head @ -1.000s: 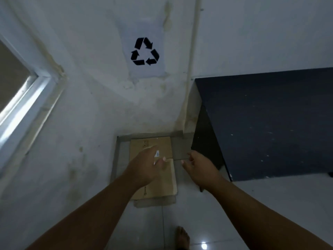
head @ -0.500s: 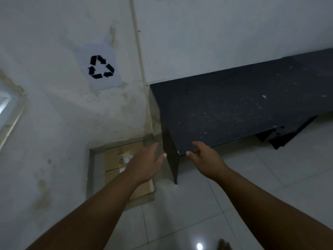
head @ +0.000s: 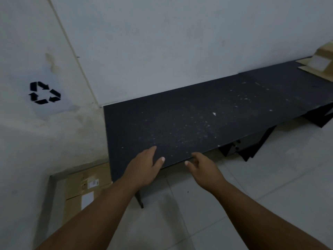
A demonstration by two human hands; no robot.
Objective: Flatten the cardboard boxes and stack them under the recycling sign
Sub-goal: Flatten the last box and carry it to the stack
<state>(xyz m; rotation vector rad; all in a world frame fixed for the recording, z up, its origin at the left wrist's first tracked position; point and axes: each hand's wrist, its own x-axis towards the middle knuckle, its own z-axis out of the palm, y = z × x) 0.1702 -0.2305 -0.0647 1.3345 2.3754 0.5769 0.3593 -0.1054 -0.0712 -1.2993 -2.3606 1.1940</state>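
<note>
Viewing angle: head camera looks down at a room corner, with both forearms reaching forward.
Left hand: palm down over the near-left part of the black table; fingers loosely spread and holding nothing; contact with the surface cannot be confirmed.
Right hand: at the table's near edge, just beside the left hand; fingers relaxed, slightly curled, and empty.
Flattened cardboard: lying flat on the floor in the corner, left of the table, below the recycling sign; white labels face up; partly hidden by the left forearm.
Recycling sign: black arrow symbol on a pale sheet fixed to the left wall.
Cardboard box: resting on the far right end of the table, well apart from both hands; cut off by the frame edge.
Table surface: dark, with pale specks.
Floor: light tiles.
</note>
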